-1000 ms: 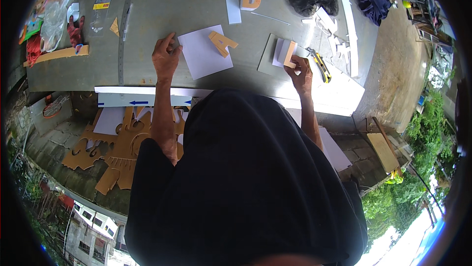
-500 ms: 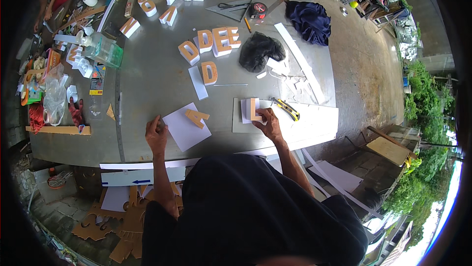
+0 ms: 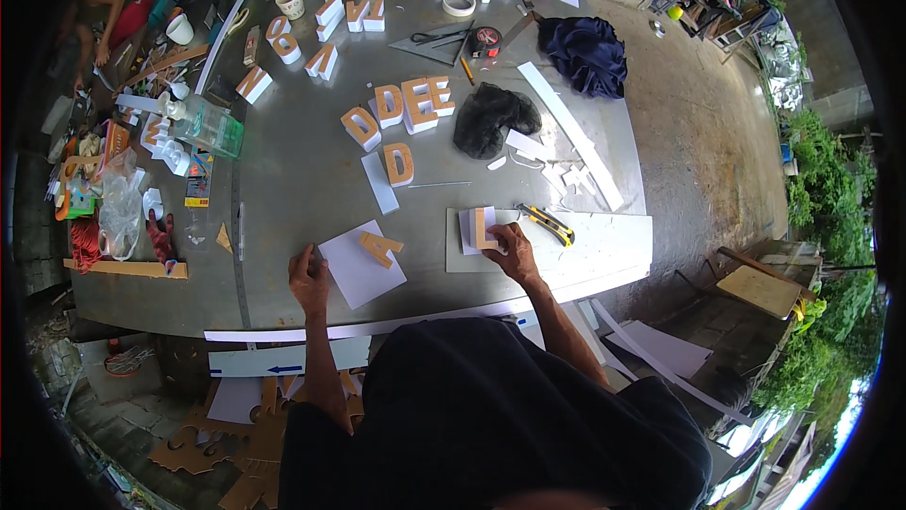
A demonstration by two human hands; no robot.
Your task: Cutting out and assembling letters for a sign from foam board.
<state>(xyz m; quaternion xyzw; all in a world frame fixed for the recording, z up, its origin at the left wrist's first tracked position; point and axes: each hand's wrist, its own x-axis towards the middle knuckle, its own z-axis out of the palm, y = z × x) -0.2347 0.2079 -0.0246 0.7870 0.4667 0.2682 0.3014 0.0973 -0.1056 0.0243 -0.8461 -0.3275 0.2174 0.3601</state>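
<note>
My right hand (image 3: 511, 250) pinches the lower right part of a brown-faced cut-out letter (image 3: 479, 227). That letter rests on a small white sheet (image 3: 465, 234), which lies over the left end of a pale board (image 3: 595, 250). My left hand (image 3: 309, 282) rests on the metal table with its fingers loosely bent and its thumb apart, beside the left corner of a larger white sheet (image 3: 354, 274). On this sheet lies another brown letter (image 3: 381, 248), tilted. A yellow and black utility knife (image 3: 547, 224) is on the board, right of my right hand.
Several brown-topped letters with white sides (image 3: 388, 106) stand farther up the table. Black mesh cloth (image 3: 493, 121), white scraps (image 3: 566, 177) and a long white strip (image 3: 571, 137) lie beyond the board. A tape measure (image 3: 486, 41) and a green-tinted bottle (image 3: 212, 128) are farther away. Another person (image 3: 104, 24) is at the far left.
The whole view has shifted slightly, showing more of the table's far side. Both hands keep nearly the same places, the right one still on the letter.
</note>
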